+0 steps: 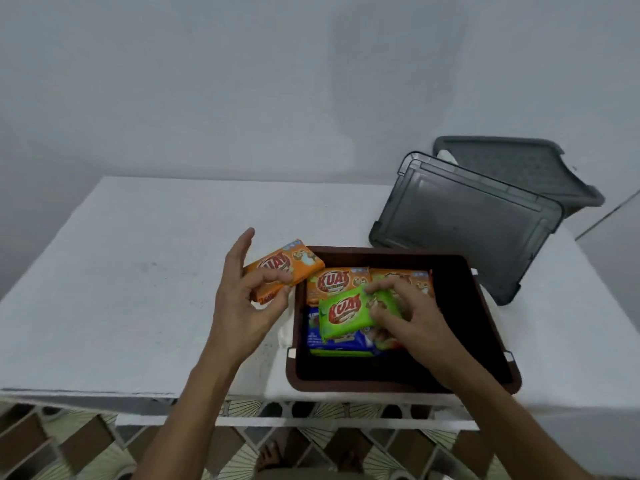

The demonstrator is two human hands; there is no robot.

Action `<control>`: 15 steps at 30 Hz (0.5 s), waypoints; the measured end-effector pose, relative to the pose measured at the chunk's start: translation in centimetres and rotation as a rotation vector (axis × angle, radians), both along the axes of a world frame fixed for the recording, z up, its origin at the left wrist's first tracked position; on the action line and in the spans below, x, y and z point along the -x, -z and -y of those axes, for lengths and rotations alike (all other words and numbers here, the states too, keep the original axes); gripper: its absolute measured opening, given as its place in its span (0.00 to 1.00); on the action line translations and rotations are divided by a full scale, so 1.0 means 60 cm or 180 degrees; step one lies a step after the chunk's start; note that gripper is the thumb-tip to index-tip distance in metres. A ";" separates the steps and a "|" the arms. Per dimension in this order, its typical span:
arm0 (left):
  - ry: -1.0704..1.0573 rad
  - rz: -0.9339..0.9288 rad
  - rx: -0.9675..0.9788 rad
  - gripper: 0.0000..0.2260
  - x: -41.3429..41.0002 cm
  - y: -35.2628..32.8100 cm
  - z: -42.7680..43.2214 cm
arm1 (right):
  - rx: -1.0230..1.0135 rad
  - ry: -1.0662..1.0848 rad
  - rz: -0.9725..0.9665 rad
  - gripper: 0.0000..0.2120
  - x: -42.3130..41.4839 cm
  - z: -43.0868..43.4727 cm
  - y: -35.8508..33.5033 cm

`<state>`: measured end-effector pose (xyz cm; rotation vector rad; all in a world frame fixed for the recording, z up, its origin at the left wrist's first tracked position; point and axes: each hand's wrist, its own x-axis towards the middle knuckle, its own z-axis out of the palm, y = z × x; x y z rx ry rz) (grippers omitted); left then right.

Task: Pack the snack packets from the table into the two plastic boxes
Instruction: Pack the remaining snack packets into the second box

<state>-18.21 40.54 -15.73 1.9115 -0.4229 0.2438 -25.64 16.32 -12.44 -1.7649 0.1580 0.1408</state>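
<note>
A packet in each of your hands at the brown box (pixel 381 388).
Your right hand (pixel 412 322) grips a green packet (pixel 346 315) above others inside; your left hand (pixel 242 306) pinches an orange packet (pixel 287 268) just left of the rim. Far right: grey lid (pixel 467 223) on the desk (pixel 138 271), grey box (pixel 519 168) behind it.

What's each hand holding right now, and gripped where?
Left hand pinches the orange packet by its near end. Right hand grips the green packet by its right end, over the brown box.
</note>
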 end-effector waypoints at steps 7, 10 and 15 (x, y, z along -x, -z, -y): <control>0.0171 -0.0346 -0.0247 0.09 -0.009 0.003 -0.013 | 0.0837 -0.0682 -0.0219 0.15 0.005 -0.005 0.023; 0.0270 -0.0486 -0.0393 0.09 -0.015 0.003 -0.018 | 0.1705 -0.0929 -0.0241 0.16 0.004 0.001 0.032; 0.0500 -0.0607 -0.0612 0.10 -0.022 0.000 -0.026 | 0.2345 -0.0981 -0.0309 0.17 0.003 -0.004 0.035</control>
